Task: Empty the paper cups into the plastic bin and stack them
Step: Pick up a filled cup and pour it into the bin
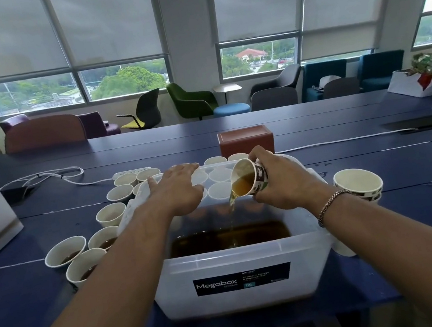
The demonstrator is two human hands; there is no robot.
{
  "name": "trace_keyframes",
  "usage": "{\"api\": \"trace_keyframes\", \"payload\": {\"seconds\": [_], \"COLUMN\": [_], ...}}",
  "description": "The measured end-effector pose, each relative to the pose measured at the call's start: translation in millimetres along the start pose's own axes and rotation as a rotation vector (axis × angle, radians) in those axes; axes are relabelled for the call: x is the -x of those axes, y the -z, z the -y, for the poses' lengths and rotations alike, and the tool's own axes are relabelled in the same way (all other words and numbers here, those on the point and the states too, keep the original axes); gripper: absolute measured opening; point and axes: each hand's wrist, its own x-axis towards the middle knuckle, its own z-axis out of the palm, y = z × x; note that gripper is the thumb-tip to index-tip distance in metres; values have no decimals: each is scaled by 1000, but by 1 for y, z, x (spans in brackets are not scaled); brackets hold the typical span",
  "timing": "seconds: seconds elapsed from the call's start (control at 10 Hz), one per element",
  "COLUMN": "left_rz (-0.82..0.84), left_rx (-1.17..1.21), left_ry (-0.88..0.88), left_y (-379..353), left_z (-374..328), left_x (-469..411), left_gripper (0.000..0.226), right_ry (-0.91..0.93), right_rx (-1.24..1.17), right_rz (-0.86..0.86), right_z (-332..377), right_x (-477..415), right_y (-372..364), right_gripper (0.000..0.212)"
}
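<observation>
Full cups (66,253) crowd the table just beside the left forearm, so a careless sweep could topple them. The left hand (177,187) lies open-fingered across the plastic bin (238,258). The right hand (276,179) grips a tilted cup (248,176) pouring over it; tipping faster risks splashing.

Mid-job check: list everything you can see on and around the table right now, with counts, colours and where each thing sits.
plastic bin: one, clear, near table edge, brown liquid inside
tilted cup: one, patterned paper, over the bin, pouring
cups left of bin: about eight, white inside, at least three holding brown liquid
cups behind bin: at least two, more show through the bin's wall
stacked cups: one stack, right of bin
brown box: one, behind bin
power strip: one, white, behind left cups
table: one, dark blue
chairs: several, mixed colours, by windows
left hand: flat on bin's far rim
right hand: holding tilted cup
</observation>
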Motion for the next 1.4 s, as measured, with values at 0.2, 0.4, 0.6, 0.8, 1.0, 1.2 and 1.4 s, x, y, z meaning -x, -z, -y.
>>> {"api": "trace_keyframes", "payload": {"seconds": [0.2,0.4,0.6,0.8,1.0,1.2,1.4], "left_rz": [9,12,14,19,15,17,21], "left_rx": [3,3,-7,-7,-3,-1,-6], "left_ry": [1,-1,1,-4,-8,-8,-5], "left_y": [2,2,2,3,2,1,2], "left_z": [-1,-1,-1,-1,1,0,0], "left_x": [1,2,2,2,1,1,1], "left_gripper": [60,60,61,60,59,59,59], "right_ry": [2,-12,-14,0,16,40,86], "right_rx": [13,43,64,79,113,149,192], "right_rz": [-70,-137,-172,-189,-178,-197,-255], "right_z": [1,2,4,4,3,3,4], "right_x": [-2,-3,-3,-2,-3,-3,-3], "right_y": [0,1,2,3,2,2,2], "right_gripper": [71,72,73,73,73,75,78]}}
